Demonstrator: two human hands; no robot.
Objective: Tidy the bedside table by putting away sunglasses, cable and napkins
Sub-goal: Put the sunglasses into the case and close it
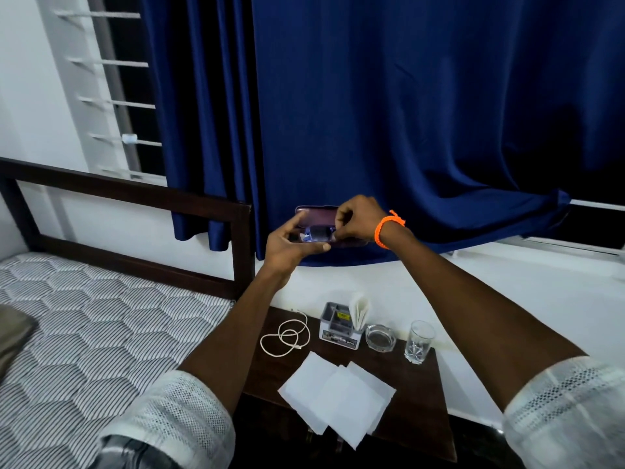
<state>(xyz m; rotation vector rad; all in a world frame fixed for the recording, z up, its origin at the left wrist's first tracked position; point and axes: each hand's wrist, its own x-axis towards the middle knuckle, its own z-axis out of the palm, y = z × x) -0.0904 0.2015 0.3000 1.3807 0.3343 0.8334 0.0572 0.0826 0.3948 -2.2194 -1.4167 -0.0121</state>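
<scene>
Held up in front of the blue curtain, a dark purple glasses case stands open with the sunglasses lying in it. My left hand grips the case from below and the left. My right hand, with an orange wristband, pinches the sunglasses at the case's right end. Down on the dark wooden bedside table, a white cable lies in loose loops at the back left. Several white napkins are spread flat at the front.
A grey organiser box holding folded napkins stands at the back of the table, beside a glass ashtray and a drinking glass. The bed with its dark headboard lies to the left. A white window ledge runs behind.
</scene>
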